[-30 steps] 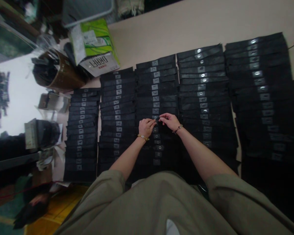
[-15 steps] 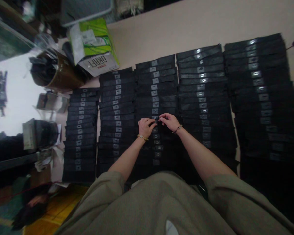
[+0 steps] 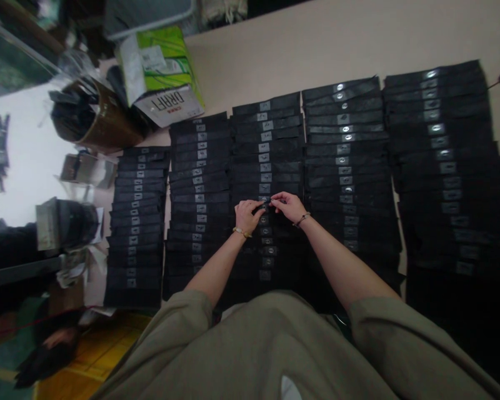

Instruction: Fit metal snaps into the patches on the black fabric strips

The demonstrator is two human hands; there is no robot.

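Note:
Several columns of overlapping black fabric pieces [image 3: 266,130] lie across the table, each piece with a small grey label near its middle. Over the middle column, my left hand [image 3: 248,215] rests beside a label, thumb and fingers bent toward each other at its edge. Just to the right, my right hand [image 3: 288,208] has its thumb and index finger pinched together at the same piece. Whatever is between the fingertips is too small to make out. The fingertips of both hands are a short gap apart.
A green and white box [image 3: 166,78] stands at the back left of the table [image 3: 337,39]. Beside it is a brown bin [image 3: 112,125] holding dark material. Smaller containers [image 3: 81,169] sit along the left edge, above a yellow surface [image 3: 104,355].
The view has shifted very slightly. Both hands stay at nearly the same place on the middle column, with little visible finger movement.

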